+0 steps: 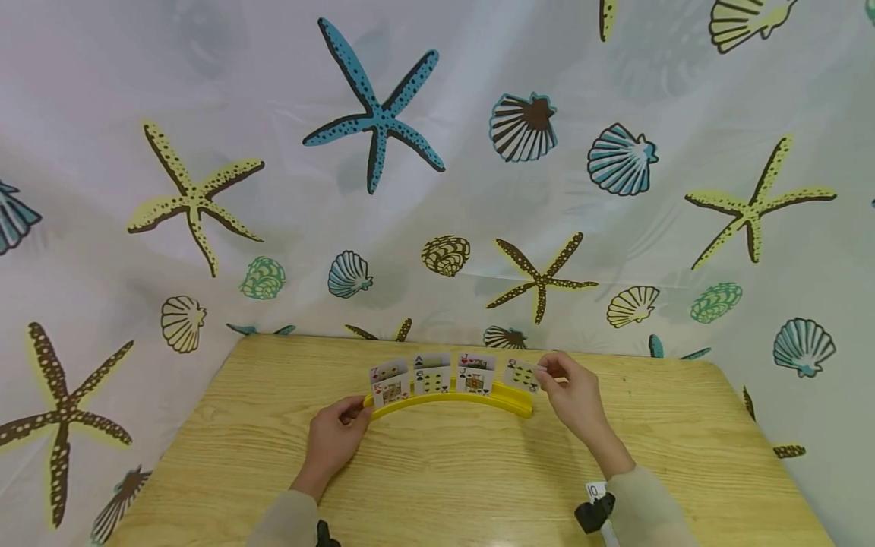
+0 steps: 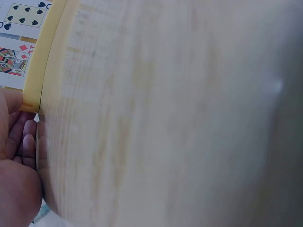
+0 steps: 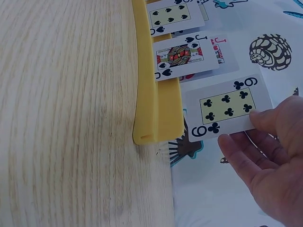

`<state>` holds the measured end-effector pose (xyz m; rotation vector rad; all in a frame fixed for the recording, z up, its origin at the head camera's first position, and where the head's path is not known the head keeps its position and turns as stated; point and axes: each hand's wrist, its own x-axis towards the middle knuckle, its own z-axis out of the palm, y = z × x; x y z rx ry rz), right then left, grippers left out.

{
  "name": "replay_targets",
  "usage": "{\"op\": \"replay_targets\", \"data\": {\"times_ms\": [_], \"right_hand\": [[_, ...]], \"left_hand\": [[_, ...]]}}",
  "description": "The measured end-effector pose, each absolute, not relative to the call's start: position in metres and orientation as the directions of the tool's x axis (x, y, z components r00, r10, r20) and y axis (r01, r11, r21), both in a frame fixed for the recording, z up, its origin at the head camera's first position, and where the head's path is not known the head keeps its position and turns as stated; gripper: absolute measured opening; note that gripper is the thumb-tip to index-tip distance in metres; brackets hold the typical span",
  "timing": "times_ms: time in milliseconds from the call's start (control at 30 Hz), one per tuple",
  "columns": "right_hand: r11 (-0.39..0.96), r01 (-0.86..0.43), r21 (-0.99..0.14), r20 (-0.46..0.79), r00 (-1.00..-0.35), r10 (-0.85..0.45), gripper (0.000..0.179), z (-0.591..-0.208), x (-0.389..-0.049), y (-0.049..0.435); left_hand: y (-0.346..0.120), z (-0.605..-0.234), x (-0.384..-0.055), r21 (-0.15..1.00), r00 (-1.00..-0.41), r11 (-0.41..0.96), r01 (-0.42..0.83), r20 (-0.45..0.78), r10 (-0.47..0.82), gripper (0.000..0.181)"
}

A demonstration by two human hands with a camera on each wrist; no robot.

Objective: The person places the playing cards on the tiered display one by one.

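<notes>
A curved yellow card holder (image 1: 444,397) stands on the table. My left hand (image 1: 335,434) grips its left end, thumb in front and fingers partly hidden. In my right hand (image 1: 573,391) a six of clubs (image 3: 227,106) is pinched at its edge between thumb and fingers, tilted close by the holder's right end. Cards stand in pairs in the holder: a king of diamonds (image 1: 392,392) before a red seven (image 1: 388,370), a six of spades (image 1: 432,380) before an ace (image 1: 432,360), and a jack of spades (image 3: 182,56) before a red jack (image 3: 221,51).
A card marked 10 (image 1: 595,491) lies on the wooden table (image 1: 444,471), partly covered by the right wrist's black camera (image 1: 595,513). Behind the table hangs a white cloth (image 1: 437,213) printed with starfish and shells.
</notes>
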<state>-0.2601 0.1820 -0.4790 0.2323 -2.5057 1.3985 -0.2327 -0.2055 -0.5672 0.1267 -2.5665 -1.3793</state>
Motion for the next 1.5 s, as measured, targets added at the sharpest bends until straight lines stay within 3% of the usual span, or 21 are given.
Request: {"op": "replay_targets", "data": {"times_ms": [1500], "right_hand": [[0.529, -0.243, -0.813, 0.266, -0.963, -0.035, 0.008, -0.4893, -0.2669, 0.1756]], "left_hand": [[-0.2061, -0.5682, -0.2321, 0.836, -0.972, 0.547, 0.033, 0.155, -0.179, 0.029]]}}
